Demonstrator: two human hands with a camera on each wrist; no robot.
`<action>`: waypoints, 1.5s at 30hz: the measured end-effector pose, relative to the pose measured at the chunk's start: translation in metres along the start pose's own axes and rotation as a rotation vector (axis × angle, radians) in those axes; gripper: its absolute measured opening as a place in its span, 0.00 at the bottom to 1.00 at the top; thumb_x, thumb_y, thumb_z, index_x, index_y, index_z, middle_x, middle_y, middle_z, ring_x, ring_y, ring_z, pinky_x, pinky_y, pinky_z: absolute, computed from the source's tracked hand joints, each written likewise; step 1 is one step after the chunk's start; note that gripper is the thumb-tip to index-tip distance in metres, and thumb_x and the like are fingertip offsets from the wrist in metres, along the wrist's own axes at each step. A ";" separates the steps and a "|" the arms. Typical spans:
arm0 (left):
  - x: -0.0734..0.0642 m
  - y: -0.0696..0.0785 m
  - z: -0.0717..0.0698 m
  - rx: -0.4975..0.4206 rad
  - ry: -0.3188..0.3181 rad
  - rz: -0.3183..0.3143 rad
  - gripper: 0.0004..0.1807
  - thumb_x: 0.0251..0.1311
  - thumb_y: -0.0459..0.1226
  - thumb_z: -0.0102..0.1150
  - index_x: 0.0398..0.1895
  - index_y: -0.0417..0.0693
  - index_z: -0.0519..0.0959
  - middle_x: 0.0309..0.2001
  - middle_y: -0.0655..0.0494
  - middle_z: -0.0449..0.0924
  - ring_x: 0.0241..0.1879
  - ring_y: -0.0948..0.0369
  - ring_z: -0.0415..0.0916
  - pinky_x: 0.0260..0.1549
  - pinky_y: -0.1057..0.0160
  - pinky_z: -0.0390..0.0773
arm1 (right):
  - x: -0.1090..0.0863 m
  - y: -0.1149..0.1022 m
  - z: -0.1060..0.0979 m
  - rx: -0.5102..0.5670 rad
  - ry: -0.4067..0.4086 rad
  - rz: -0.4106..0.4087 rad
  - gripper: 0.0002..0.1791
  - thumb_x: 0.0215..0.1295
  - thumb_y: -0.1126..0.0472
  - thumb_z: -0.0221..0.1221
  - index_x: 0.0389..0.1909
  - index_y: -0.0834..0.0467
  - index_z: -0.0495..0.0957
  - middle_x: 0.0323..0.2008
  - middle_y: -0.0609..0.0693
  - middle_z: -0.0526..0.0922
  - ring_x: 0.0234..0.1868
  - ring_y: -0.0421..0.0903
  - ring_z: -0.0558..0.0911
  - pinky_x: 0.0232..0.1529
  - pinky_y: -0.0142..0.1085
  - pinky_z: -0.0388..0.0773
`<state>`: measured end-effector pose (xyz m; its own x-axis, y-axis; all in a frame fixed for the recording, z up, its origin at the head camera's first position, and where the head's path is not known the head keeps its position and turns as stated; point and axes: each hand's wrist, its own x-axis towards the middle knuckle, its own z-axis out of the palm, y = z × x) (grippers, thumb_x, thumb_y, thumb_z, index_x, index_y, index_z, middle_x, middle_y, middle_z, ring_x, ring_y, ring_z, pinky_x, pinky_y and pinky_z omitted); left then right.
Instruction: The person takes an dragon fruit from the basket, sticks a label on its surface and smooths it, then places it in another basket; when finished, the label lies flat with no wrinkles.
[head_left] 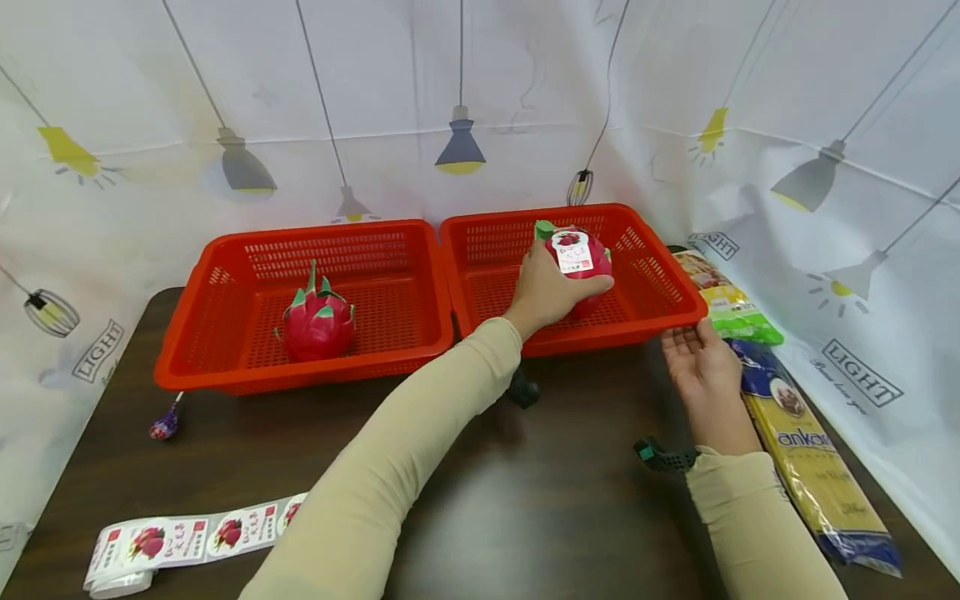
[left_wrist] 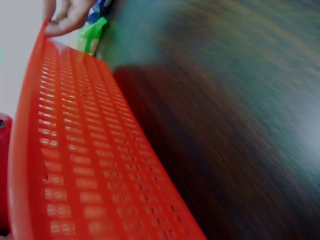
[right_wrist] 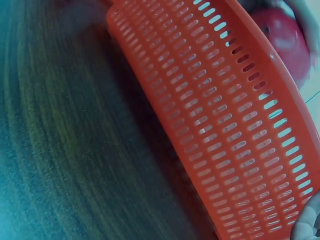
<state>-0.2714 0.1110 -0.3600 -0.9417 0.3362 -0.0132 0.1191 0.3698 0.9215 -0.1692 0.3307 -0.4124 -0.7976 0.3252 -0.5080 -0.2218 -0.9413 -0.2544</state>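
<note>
cream long sleeves (head_left: 412,450), lightly creased; a black wrist strap (head_left: 673,461) with a green patch (head_left: 644,452).

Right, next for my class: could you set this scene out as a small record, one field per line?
Left hand: grips the labelled dragon fruit at the right basket
Right hand: palm up, touching that basket's near right corner
Left basket: red, holding the other dragon fruit, no label showing
Surface: dark table
Left side of table: lollipop; label strip, partly behind the left sleeve
Right side of table: green-ended packet; yellow-and-blue packet
</note>
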 end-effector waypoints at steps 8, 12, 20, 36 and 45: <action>0.014 -0.013 0.007 0.049 -0.006 -0.176 0.55 0.51 0.53 0.76 0.75 0.47 0.53 0.64 0.51 0.70 0.60 0.54 0.71 0.63 0.51 0.78 | 0.005 0.034 0.010 -0.139 -0.012 0.012 0.24 0.71 0.57 0.60 0.66 0.48 0.72 0.58 0.47 0.80 0.67 0.39 0.73 0.65 0.36 0.77; 0.016 -0.017 0.011 0.095 0.003 -0.222 0.56 0.51 0.53 0.76 0.76 0.46 0.53 0.63 0.50 0.69 0.59 0.53 0.72 0.65 0.51 0.77 | 0.005 0.043 0.012 -0.161 -0.021 0.020 0.27 0.69 0.57 0.61 0.68 0.47 0.70 0.62 0.45 0.79 0.70 0.39 0.72 0.67 0.36 0.76; 0.022 -0.019 0.014 0.132 0.016 -0.259 0.57 0.51 0.55 0.75 0.77 0.45 0.52 0.65 0.48 0.67 0.59 0.53 0.72 0.66 0.52 0.76 | 0.005 0.055 0.016 -0.195 -0.041 0.018 0.28 0.71 0.55 0.58 0.71 0.46 0.67 0.63 0.45 0.76 0.69 0.40 0.71 0.68 0.35 0.75; 0.026 -0.015 0.012 0.063 -0.047 -0.380 0.64 0.52 0.53 0.74 0.81 0.46 0.41 0.71 0.47 0.61 0.66 0.50 0.66 0.69 0.51 0.73 | 0.004 0.059 0.020 -0.177 -0.047 0.025 0.27 0.72 0.55 0.59 0.71 0.48 0.68 0.66 0.45 0.77 0.68 0.40 0.73 0.68 0.35 0.75; 0.026 -0.011 0.012 0.059 -0.088 -0.320 0.45 0.54 0.49 0.75 0.72 0.50 0.62 0.63 0.53 0.75 0.55 0.56 0.73 0.60 0.54 0.79 | 0.007 0.048 0.022 -0.129 -0.043 0.031 0.26 0.72 0.55 0.58 0.69 0.47 0.70 0.64 0.45 0.79 0.68 0.40 0.75 0.69 0.36 0.74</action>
<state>-0.2934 0.1260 -0.3748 -0.9038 0.2671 -0.3342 -0.1582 0.5172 0.8411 -0.1975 0.2860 -0.4095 -0.8268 0.2889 -0.4826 -0.1244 -0.9307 -0.3441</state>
